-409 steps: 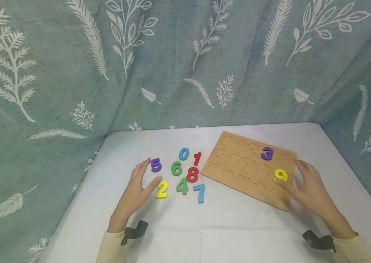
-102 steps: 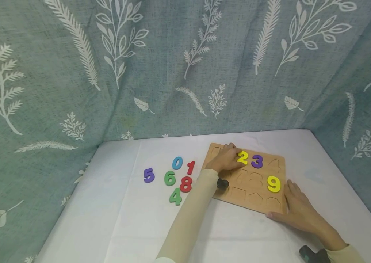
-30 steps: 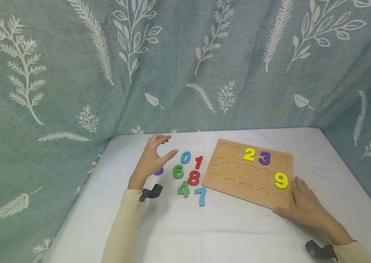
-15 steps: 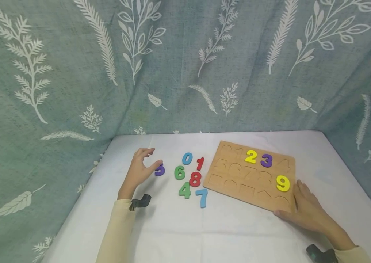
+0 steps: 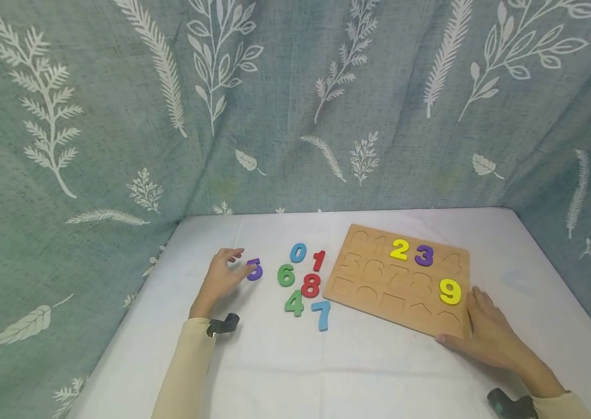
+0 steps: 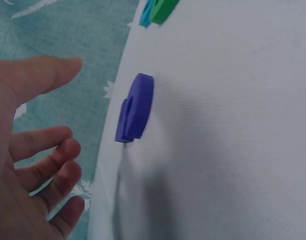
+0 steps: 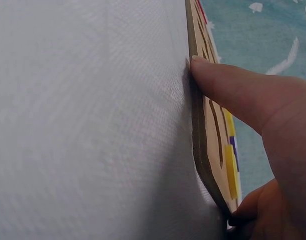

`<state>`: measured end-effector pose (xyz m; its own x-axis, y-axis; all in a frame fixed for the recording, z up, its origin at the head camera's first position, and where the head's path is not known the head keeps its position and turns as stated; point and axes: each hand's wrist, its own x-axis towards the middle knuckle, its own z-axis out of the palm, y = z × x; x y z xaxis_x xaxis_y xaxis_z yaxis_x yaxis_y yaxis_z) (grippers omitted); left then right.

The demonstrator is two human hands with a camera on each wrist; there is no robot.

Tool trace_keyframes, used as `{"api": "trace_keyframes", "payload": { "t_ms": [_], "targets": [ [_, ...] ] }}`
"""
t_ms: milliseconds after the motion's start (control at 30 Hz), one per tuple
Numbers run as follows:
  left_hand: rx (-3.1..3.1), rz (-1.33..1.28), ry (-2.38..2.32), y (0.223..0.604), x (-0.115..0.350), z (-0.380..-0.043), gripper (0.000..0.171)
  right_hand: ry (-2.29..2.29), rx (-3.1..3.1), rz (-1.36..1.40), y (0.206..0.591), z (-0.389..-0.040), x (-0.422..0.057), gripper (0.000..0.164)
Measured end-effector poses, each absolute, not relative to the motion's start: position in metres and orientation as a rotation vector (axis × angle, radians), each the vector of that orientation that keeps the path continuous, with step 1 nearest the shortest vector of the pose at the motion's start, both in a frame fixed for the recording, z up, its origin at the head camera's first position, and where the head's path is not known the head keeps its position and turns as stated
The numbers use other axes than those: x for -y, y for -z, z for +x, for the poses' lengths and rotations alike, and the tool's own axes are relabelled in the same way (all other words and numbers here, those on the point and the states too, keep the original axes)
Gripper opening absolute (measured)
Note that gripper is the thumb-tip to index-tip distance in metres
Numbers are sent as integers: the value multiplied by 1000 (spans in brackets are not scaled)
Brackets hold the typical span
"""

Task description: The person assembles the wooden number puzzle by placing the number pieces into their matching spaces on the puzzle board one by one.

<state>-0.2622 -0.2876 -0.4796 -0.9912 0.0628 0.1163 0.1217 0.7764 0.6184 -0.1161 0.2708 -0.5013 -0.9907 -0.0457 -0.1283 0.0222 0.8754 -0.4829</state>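
Observation:
My left hand (image 5: pixel 219 279) is low over the left side of the table, fingers loosely bent. Its thumb overlaps the purple number 5 (image 5: pixel 256 269) in the head view. The left wrist view shows a gap between the fingers and that 5 (image 6: pixel 138 107). At the front right corner of the wooden puzzle board (image 5: pixel 348 273), my right hand (image 5: pixel 494 334) holds it, thumb on the front edge and fingers along the right edge. A yellow 2 (image 5: pixel 399 249), a purple 3 (image 5: pixel 424 255) and a yellow 9 (image 5: pixel 450 291) sit on the board among outlined recesses.
Between left hand and board lie loose numbers: blue 0 (image 5: pixel 298 252), red 1 (image 5: pixel 319 261), green 6 (image 5: pixel 286 275), red 8 (image 5: pixel 310 285), green 4 (image 5: pixel 294 303) and blue 7 (image 5: pixel 321 315). White cloth (image 5: pixel 379 372) covers the table; a leaf-patterned curtain (image 5: pixel 274 116) hangs behind.
The yellow 2 has gone from the table to the board's top row, where my left hand was earlier. That hand has since come back left and down to the purple 5.

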Motion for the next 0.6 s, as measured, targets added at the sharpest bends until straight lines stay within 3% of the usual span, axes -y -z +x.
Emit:
{"api": "trace_keyframes", "payload": {
  "t_ms": [600],
  "targets": [
    [3008, -63, 938, 499, 285, -267, 76, 735, -2922, -13, 504, -118, -271, 135]
  ]
}}
